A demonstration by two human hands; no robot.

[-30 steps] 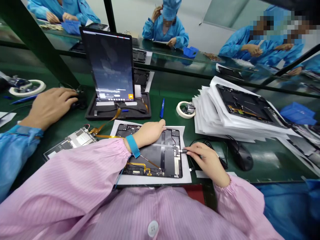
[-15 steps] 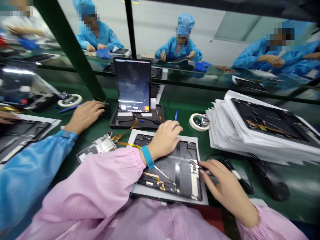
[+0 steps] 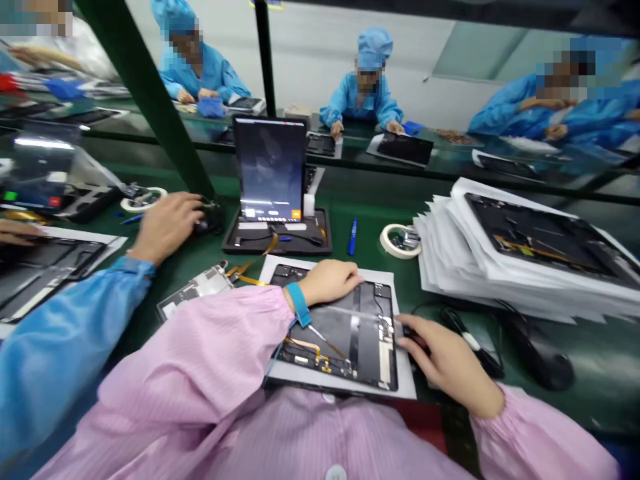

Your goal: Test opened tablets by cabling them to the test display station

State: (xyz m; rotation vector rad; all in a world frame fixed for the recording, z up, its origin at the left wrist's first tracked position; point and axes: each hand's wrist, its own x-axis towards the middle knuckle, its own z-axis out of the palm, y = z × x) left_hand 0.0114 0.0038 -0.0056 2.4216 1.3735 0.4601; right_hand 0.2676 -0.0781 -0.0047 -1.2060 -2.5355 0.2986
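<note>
An opened tablet housing (image 3: 333, 333), black with ribbon cables and small boards inside, lies on a white sheet (image 3: 405, 380) before me. Across its upper part rests my left hand (image 3: 327, 281), fingers stretched out together over the housing; a teal strap (image 3: 299, 305) circles that wrist. At the housing's right edge, my right hand (image 3: 443, 357) is closed on the black end of a cable (image 3: 419, 339), thumb and forefinger touching or almost touching the edge. The tip of that cable is hidden, so I cannot tell whether it sits in the housing.
A lit tablet screen (image 3: 271, 170) stands in a black tray behind the housing. To the right are a blue pen (image 3: 353, 237), a tape roll (image 3: 400, 241), a stack of sheeted housings (image 3: 500, 267) and a black mouse (image 3: 537, 353). A co-worker's blue sleeve (image 3: 85, 333) reaches in from the left.
My left hand has flattened and shifted slightly, uncovering more of the blue pen behind it. My right hand stays at the edge. Across the bench, a co-worker has lowered a dark panel.
</note>
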